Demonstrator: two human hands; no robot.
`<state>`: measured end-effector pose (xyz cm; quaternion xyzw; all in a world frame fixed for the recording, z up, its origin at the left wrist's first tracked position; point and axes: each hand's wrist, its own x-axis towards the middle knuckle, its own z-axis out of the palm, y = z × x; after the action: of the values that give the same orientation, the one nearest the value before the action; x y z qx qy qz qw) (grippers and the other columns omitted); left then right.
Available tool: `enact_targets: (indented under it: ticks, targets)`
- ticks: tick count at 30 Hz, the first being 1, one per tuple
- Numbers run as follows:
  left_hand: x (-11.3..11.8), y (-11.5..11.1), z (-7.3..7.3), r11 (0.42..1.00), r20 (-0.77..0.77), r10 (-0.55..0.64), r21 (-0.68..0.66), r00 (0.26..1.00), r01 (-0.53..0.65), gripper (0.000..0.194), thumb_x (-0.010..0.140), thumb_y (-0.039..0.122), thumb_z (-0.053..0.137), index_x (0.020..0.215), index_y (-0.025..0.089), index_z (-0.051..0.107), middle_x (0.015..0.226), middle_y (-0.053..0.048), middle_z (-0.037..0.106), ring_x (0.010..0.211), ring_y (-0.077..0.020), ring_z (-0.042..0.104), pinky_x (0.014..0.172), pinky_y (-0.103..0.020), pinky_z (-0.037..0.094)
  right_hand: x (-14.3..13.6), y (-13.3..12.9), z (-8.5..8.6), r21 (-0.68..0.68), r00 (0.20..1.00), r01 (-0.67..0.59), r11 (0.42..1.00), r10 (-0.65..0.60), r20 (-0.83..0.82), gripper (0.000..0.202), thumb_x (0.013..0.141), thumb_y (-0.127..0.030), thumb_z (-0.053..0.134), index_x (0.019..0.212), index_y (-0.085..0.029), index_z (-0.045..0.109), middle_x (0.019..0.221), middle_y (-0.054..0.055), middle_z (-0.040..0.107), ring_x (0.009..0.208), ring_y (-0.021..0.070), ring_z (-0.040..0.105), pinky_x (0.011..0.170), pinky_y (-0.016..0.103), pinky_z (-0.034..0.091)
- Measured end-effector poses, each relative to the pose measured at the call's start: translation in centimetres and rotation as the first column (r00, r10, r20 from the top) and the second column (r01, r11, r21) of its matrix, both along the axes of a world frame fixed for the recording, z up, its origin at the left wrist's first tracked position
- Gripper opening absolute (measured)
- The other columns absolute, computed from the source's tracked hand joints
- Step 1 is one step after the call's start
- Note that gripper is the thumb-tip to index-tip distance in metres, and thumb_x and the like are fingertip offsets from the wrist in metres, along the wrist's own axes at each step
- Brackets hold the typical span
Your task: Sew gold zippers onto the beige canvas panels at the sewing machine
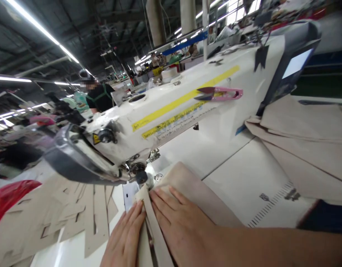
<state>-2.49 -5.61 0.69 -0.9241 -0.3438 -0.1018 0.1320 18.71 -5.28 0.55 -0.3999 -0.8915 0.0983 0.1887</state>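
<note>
Pressing both palms flat w/ fingers spread, my left hand [125, 237] & right hand [182, 222] pin the beige fabric strip [154, 230] between them so its folded edge lies straight toward the presser foot [141, 177] just beyond my fingertips.

Pink-handled thread snips [219, 94] lie on top of my white sewing machine's arm, on its yellow stripe. To my right sits a stack of flat beige fabric panels [304, 133], and cut beige pieces [56, 218] lie spread out at my left beside something red [9, 196], maybe a plastic bag. Farther off, a person in a dark top [100, 97] works at another station.
</note>
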Motion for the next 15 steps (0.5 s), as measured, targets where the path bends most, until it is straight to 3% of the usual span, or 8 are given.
enact_targets:
  ticks: [3,5,8,15]
  targets:
    - [0.2,-0.3,-1.0,0.992,0.024,0.007,0.127,1.0,-0.01,0.056,0.08,0.008,0.036,0.134,0.017,0.038,0.134,-0.011,0.049,0.122,-0.0232,0.047,0.096,-0.039,0.046,0.4,-0.3,-0.2,0.028,0.998,-0.049,0.998,0.048,0.051,0.064,0.088,-0.042,0.044,0.137,-0.001,0.034,0.143,0.019,0.029,0.133,0.0312,0.027,0.108,0.05,0.029]
    - [0.5,-0.6,-1.8,0.979,0.088,0.046,0.196,0.995,-0.062,0.055,0.079,0.005,0.035,0.132,0.016,0.043,0.132,-0.012,0.05,0.123,-0.0238,0.045,0.094,-0.04,0.047,0.4,-0.4,-0.8,0.1,0.997,-0.035,0.994,0.028,0.065,0.058,0.088,-0.033,0.042,0.138,-0.004,0.035,0.143,0.017,0.031,0.132,0.0308,0.029,0.106,0.051,0.031]
    - [0.9,-1.0,-2.5,0.976,0.119,0.08,0.194,0.99,-0.102,0.052,0.081,0.004,0.035,0.131,0.014,0.045,0.13,-0.013,0.052,0.122,-0.0235,0.046,0.095,-0.04,0.047,0.2,-0.6,-1.4,0.25,0.998,-0.022,0.968,0.005,0.069,0.052,0.086,-0.021,0.039,0.136,-0.007,0.038,0.141,0.016,0.036,0.129,0.0297,0.035,0.102,0.051,0.037]
    - [1.6,-1.7,-1.0,0.988,0.074,0.09,0.12,0.993,-0.099,0.042,0.087,0.008,0.039,0.128,0.01,0.048,0.127,-0.016,0.054,0.118,-0.0251,0.05,0.09,-0.036,0.051,0.2,-0.7,-1.7,0.46,0.991,-0.028,0.888,-0.036,0.13,0.053,0.082,-0.012,0.035,0.135,-0.003,0.039,0.135,0.017,0.044,0.124,0.0285,0.043,0.093,0.047,0.047]
